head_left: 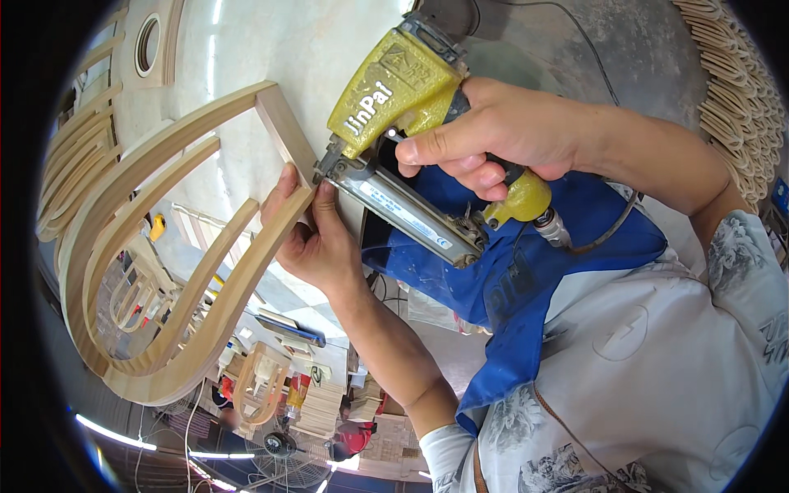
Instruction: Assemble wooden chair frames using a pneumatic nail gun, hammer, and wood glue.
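My right hand [514, 135] is wrapped round the grip of a yellow pneumatic nail gun [394, 86], its index finger by the trigger. The gun's nose meets the corner of a pale wooden frame [156, 361], where a short crosspiece [283, 123] joins the end of a long bent rail. My left hand [316, 234] pinches that corner just under the nose, fingers behind the wood and thumb in front. The frame is U-shaped, with a second bent strip [209, 263] inside the outer one. An air hose [608, 234] runs from the gun's coupling.
A grey work surface [263, 37] lies beyond the frame. Curved wooden pieces [78, 164] are stacked at far left, and many bent strips [735, 99] at upper right. A wooden piece with a round hole [148, 45] stands upper left. A floor fan [279, 448] and people are in the background.
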Demonstrator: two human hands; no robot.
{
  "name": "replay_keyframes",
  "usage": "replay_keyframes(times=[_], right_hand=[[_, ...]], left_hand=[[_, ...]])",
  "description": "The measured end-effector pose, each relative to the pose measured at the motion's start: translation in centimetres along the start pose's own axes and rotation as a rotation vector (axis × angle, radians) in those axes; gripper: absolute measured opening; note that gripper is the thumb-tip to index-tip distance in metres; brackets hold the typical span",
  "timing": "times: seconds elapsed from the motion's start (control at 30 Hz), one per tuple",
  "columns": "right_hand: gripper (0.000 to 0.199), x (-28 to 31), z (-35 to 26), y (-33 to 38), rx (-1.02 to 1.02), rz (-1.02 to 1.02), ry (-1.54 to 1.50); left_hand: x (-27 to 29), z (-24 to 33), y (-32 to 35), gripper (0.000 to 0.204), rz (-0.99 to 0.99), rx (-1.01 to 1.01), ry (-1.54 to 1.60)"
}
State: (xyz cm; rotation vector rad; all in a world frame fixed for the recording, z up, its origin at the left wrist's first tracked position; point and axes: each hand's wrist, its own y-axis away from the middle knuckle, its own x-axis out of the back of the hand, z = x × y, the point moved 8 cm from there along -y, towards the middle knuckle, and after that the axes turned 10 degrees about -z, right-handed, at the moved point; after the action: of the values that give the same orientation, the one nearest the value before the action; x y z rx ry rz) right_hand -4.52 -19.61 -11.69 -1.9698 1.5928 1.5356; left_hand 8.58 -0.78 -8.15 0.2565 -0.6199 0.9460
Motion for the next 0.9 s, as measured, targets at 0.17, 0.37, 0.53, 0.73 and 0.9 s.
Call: replay_keyframes(times=[0.17,0.37,0.53,0.73,0.9], right_hand=[[0.027,0.3,-0.6,0.2,0.036,-0.016,-0.008],[0.026,1.3,-6.9,3.1,0.126,0.039,0.211],[0.022,1.4,-13.1,5.4,0.374,0.371,1.142],[0.021,2.6,-14.6,5.3,0.404,0.388,1.176],[0.021,4.9,-13.9,4.0,0.394,0.387,1.157]], left_hand=[[-0.1,0.1,0.0,0.045,-0.061,-0.003,-0.008],[2.1,0.6,-0.1,0.049,-0.101,0.143,0.201],[2.8,-0.9,-2.6,0.050,-0.105,0.205,0.422],[-0.5,0.9,-8.9,0.051,-0.225,0.103,0.396],[-1.0,1.1,-10.1,0.047,-0.233,0.145,0.324]])
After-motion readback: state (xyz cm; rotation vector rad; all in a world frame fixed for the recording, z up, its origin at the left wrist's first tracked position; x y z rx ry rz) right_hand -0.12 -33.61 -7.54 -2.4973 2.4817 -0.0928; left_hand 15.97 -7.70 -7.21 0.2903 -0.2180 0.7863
